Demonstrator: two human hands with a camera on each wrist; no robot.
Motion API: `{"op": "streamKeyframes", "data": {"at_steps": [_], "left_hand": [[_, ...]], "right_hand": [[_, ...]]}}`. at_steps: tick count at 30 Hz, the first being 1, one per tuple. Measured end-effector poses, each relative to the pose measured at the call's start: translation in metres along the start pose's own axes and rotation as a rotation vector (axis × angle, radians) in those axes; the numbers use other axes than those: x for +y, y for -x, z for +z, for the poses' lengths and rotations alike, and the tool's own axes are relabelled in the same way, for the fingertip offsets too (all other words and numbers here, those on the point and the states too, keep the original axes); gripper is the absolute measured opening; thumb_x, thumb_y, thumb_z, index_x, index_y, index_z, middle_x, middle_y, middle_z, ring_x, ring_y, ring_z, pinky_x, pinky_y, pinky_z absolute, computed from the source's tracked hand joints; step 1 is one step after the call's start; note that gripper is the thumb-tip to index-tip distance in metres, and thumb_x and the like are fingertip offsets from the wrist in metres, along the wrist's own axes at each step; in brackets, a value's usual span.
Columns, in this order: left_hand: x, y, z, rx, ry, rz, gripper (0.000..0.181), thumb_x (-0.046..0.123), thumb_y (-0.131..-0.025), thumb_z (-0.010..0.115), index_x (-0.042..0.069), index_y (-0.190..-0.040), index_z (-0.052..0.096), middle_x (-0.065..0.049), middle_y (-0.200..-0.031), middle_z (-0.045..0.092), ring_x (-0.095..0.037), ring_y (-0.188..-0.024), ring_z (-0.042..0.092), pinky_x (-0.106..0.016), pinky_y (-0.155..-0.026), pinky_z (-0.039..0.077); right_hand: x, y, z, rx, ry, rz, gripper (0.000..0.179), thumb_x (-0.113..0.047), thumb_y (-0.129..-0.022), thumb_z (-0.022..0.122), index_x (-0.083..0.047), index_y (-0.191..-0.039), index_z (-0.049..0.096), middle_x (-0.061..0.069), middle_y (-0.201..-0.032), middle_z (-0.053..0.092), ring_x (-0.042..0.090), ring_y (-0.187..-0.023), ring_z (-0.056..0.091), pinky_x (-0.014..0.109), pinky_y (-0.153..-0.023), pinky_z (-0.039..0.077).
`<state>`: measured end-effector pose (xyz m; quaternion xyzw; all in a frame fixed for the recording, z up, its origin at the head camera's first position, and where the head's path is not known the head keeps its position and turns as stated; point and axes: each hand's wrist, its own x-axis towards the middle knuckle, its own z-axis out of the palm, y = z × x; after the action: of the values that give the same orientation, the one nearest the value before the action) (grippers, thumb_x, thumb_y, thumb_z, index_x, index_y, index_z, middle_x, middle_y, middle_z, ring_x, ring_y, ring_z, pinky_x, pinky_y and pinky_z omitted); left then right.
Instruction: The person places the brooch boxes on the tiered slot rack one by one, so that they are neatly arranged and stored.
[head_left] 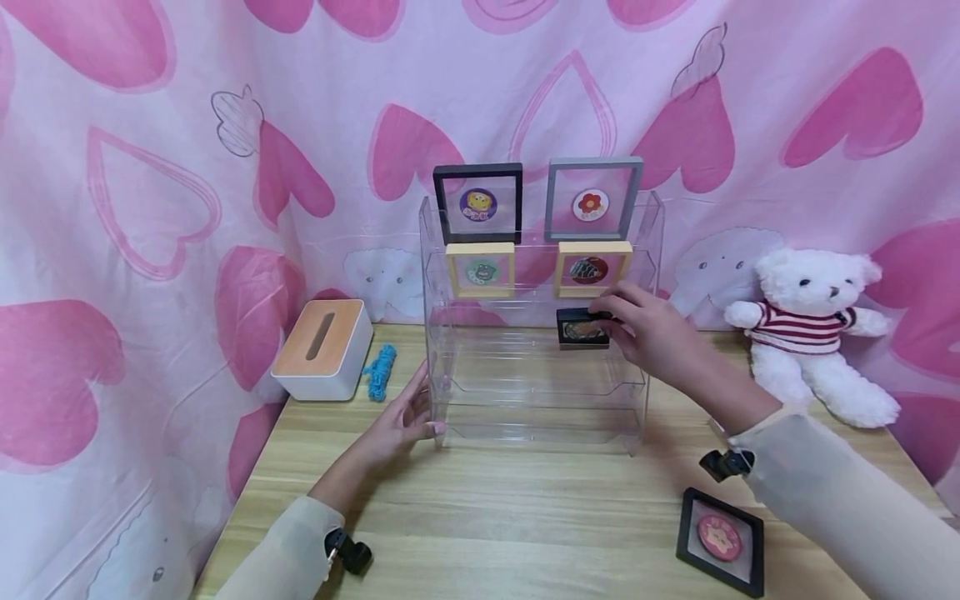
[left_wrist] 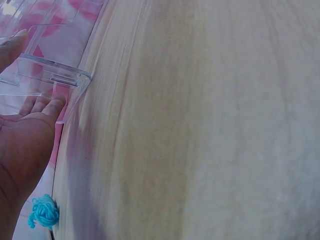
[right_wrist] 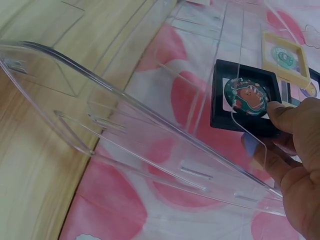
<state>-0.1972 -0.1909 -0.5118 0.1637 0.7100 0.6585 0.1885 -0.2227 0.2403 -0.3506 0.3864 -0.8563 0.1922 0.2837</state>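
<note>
On the third shelf down of the clear rack (head_left: pixel 450 250), at the right end, I see my right hand (head_left: pixel 651 333) holding a small black frame (head_left: pixel 577 327). My fingers are curled round its right edge, with the thumb on the front. In the right wrist view the black frame (right_wrist: pixel 245 97) shows a round picture of a brown animal on green, and my fingertips (right_wrist: pixel 285 114) pinch its right side.

From my right hand, the frame lies at about 9 o'clock, touching the fingers. Its long side runs left to right along the shelf. It stands almost upright and leans back a little. Just above it, at 12 o'clock, sits a yellow frame (head_left: pixel 592 268).

My left hand (head_left: pixel 401 419) is flat and loose, holding nothing. Its fingers touch the rack's left wall low down, near the table (head_left: pixel 525 517). It is well apart from the black frame, so the right hand is the near one.

A second black frame (head_left: pixel 722 540) with a pink picture lies flat on the table at about 5 o'clock from my right hand. I judge it is nearer my right arm too.
</note>
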Motion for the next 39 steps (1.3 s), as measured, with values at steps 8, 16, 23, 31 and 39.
{"op": "streamKeyframes", "data": {"at_steps": [8, 16, 23, 31, 39], "left_hand": [[0.003, 0.001, 0.002, 0.012, -0.007, -0.011, 0.106, 0.000, -0.108, 0.067, 0.058, -0.173, 0.006, -0.005, -0.187, 0.018, -0.036, -0.174, 0.018, -0.048, -0.138, 0.023], [0.001, 0.000, 0.002, 0.006, -0.007, 0.003, 0.107, -0.001, -0.108, 0.066, 0.057, -0.173, 0.005, -0.007, -0.188, 0.015, -0.038, -0.174, 0.016, -0.047, -0.137, 0.023], [-0.001, 0.000, 0.002, 0.004, -0.016, -0.002, 0.109, 0.001, -0.106, 0.070, 0.056, -0.174, 0.004, -0.010, -0.187, 0.018, -0.040, -0.173, 0.019, -0.051, -0.139, 0.021], [-0.003, -0.001, 0.002, -0.006, -0.019, 0.005, 0.109, 0.003, -0.106, 0.070, 0.052, -0.175, 0.002, -0.013, -0.186, 0.017, -0.043, -0.172, 0.019, -0.056, -0.138, 0.020], [-0.002, -0.001, 0.001, 0.000, -0.001, -0.006, 0.108, 0.003, -0.106, 0.070, 0.051, -0.176, 0.003, -0.015, -0.186, 0.018, -0.044, -0.172, 0.020, -0.058, -0.139, 0.020]], "right_hand": [[0.002, 0.005, 0.004, 0.037, 0.027, -0.012, 0.041, 0.015, -0.081, 0.089, -0.002, -0.117, 0.077, 0.015, -0.111, 0.075, 0.036, -0.091, 0.078, 0.055, -0.077, 0.069], [0.003, 0.006, 0.004, 0.050, 0.041, -0.019, 0.043, 0.013, -0.081, 0.090, -0.004, -0.119, 0.078, 0.015, -0.111, 0.075, 0.037, -0.091, 0.078, 0.054, -0.075, 0.069], [0.002, 0.006, -0.003, 0.072, 0.060, -0.034, 0.039, 0.007, -0.082, 0.092, -0.003, -0.118, 0.079, 0.016, -0.110, 0.075, 0.037, -0.093, 0.078, 0.054, -0.078, 0.069], [0.005, 0.011, -0.020, 0.076, 0.050, -0.039, 0.046, 0.005, -0.079, 0.095, -0.002, -0.121, 0.079, 0.015, -0.113, 0.076, 0.028, -0.090, 0.077, 0.043, -0.069, 0.067], [0.012, 0.028, -0.041, 0.131, -0.002, 0.008, 0.050, 0.006, -0.078, 0.094, -0.007, -0.125, 0.082, 0.012, -0.118, 0.080, 0.028, -0.095, 0.079, 0.009, -0.087, 0.060]]}}
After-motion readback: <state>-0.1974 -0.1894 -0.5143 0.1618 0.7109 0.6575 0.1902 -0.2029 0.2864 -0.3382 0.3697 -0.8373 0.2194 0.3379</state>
